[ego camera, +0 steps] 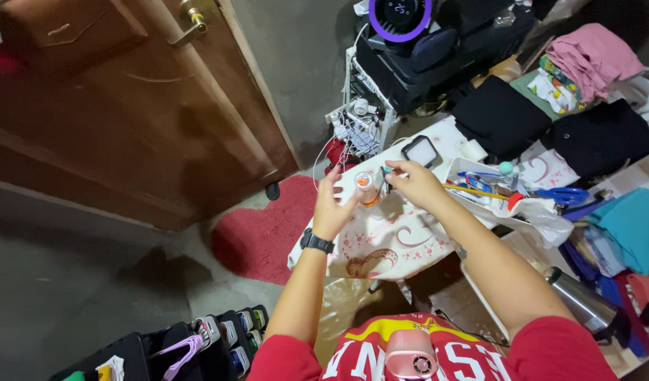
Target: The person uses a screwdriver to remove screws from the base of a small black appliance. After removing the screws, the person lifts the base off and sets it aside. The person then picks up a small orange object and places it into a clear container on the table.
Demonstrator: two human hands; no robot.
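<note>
My left hand (333, 208), with a black watch on the wrist, holds a small clear jar with an orange top (365, 185) above a table covered with a white, pink-patterned cloth (395, 240). My right hand (416, 183) is just right of the jar, its fingers pinched on a small object (388, 170) too small to make out. Both hands hover over the cloth's far left part.
A small black-framed tablet (420, 151) lies behind my hands. A white tray (460, 169) holds pens and blue scissors (564, 195). Folded clothes (596, 56) pile at the right. A wooden door (127, 106), a red heart-shaped mat (264, 229) and a steel flask (582, 300) surround the table.
</note>
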